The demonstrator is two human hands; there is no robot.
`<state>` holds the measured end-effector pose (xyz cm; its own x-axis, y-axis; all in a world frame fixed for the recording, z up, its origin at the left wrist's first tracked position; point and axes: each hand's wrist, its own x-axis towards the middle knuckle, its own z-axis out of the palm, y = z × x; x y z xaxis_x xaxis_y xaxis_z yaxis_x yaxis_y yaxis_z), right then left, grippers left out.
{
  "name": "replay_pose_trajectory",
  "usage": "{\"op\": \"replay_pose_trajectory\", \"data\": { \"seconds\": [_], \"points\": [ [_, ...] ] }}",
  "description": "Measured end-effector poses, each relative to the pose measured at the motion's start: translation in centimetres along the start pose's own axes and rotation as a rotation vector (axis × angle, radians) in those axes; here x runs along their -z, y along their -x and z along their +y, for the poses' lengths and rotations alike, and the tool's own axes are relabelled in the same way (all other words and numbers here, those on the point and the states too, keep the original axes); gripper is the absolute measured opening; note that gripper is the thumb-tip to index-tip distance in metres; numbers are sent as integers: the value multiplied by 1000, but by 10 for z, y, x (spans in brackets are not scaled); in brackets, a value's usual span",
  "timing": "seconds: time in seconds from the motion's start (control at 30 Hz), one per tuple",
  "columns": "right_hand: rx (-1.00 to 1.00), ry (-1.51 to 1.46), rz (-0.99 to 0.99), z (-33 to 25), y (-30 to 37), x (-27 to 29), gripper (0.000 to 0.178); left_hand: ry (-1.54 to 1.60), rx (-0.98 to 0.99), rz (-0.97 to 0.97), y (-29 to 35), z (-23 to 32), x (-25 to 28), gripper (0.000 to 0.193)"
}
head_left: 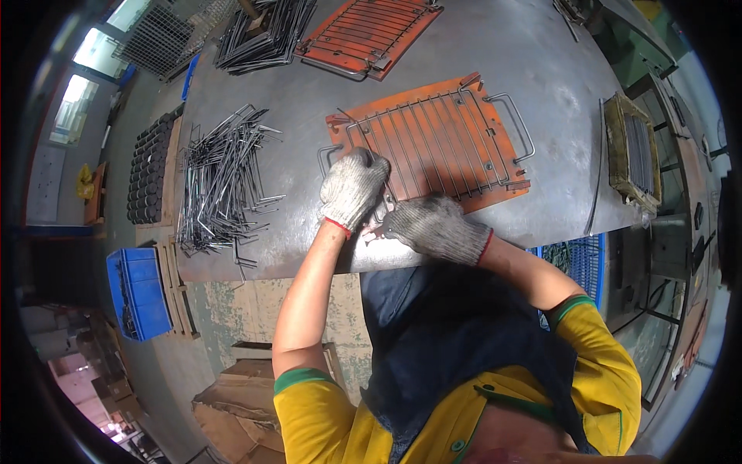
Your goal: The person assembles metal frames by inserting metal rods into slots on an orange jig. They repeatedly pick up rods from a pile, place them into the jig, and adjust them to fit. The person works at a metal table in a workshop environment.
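Observation:
An orange flat jig plate (434, 179) lies on the metal table in front of me, with a wire grid (440, 139) of parallel rods laid over it. A bent wire handle (525, 127) sticks out past its right end. At the plate's left end my left hand (355, 187), in a white knitted glove, is closed; its fingertips are hidden against the grid's edge. My right hand (439, 227), in a greyer glove, is closed by the near left corner, beside a small shiny metal piece (380, 210). What either hand grips, I cannot make out.
A heap of bent wire rods (224, 182) covers the table's left side. Farther back lie a second orange jig (367, 35) and stacked wire frames (267, 35). A tray of rods (635, 147) stands right. Blue bins (139, 294) sit below the table.

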<state>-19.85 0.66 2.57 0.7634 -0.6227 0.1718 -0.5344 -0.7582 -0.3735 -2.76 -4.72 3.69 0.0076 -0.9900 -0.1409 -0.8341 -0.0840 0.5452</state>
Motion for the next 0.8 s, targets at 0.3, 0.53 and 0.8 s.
{"op": "replay_pose_trajectory", "data": {
  "seconds": [0.3, 0.53, 0.8],
  "points": [
    [102, 13, 155, 9, -10, -25, 28, -472, -481, 222, 0, -9, 1, 38],
    [-5, -26, 161, 0, -10, -22, 33, -624, -594, 235, 9, -18, 1, 43],
    [-63, -123, 43, 9, -26, -39, 36, -618, -619, 306, 7, -17, -4, 39]
  ]
}}
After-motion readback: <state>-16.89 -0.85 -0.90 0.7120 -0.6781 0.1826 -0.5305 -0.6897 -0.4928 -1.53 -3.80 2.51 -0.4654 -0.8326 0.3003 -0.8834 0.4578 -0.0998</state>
